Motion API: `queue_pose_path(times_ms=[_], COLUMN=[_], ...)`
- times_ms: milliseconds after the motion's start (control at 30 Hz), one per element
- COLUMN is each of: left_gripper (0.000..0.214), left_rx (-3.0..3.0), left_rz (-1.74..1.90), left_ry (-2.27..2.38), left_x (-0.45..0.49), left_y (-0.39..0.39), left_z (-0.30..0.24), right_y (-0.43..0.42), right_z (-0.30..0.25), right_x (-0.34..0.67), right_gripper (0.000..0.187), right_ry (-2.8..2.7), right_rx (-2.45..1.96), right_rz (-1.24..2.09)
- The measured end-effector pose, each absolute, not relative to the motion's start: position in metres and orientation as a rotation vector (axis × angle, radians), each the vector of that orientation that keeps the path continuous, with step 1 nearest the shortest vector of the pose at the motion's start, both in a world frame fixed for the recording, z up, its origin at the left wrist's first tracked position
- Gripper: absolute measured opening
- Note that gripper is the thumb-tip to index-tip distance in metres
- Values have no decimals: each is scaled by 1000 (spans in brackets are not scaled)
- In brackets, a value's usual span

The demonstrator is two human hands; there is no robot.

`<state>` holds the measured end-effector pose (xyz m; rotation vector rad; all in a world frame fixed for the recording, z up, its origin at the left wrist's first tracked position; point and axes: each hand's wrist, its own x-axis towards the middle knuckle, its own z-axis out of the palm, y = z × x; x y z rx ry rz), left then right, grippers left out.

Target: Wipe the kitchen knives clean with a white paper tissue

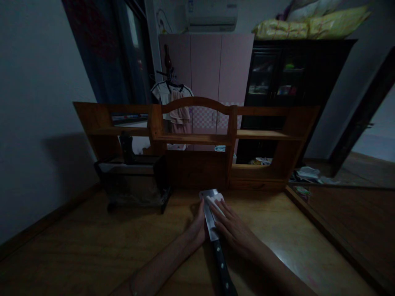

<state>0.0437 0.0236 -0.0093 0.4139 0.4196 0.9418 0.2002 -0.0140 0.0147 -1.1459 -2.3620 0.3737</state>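
Observation:
A cleaver (pixel 212 224) with a broad metal blade and a black riveted handle (pixel 220 259) lies lengthwise before me, its handle pointing toward me. My left hand (pixel 199 226) grips the blade along its left side, and part of its fingers is hidden beneath or behind the blade. On the blade's upper right face, my right hand (pixel 231 226) presses a folded white tissue or cloth (pixel 217 201) with its fingers. Below both hands is the wooden tabletop (pixel 129 238).
A dark-framed box-like stand (pixel 131 185), with a black upright handle shape (pixel 126 148) above it, stands at the left. A wooden shelf unit (pixel 197 139) runs along the table's back. A raised wooden edge (pixel 327 230) borders the right side. The room is dim.

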Motion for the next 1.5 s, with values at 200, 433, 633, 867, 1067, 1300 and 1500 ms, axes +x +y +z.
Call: queue_pose_path(times_ms=[200,433,633,867,1067,1300,1500], left_gripper=[63,56,60,62,65,66,66], left_rx=[452,398,407,465,447,532,545], left_rz=[922,967,938,950,958,898,928], left_ry=[324,507,488,389,410,370,428], left_x=[43,40,41,43,46,46,46], left_y=[22,23,23,23,28,24,25], left_z=[-6,-13,-8,-9,-14,-10,-12], right_y=[-13,-35,-27,-7,0,1,-1], right_z=[19,43,43,17,3,12,17], right_x=[200,190,201,210,206,210,215], right_gripper=[53,48,44,50,51,50,49], right_ry=[-2355,-2498,-2427,-2306,-2213,-2153,-2133], right_rx=[-1212,-1002,-1037,-1166,-1149,-1168,-1155], right_rz=[376,587,689,525,487,483,525])
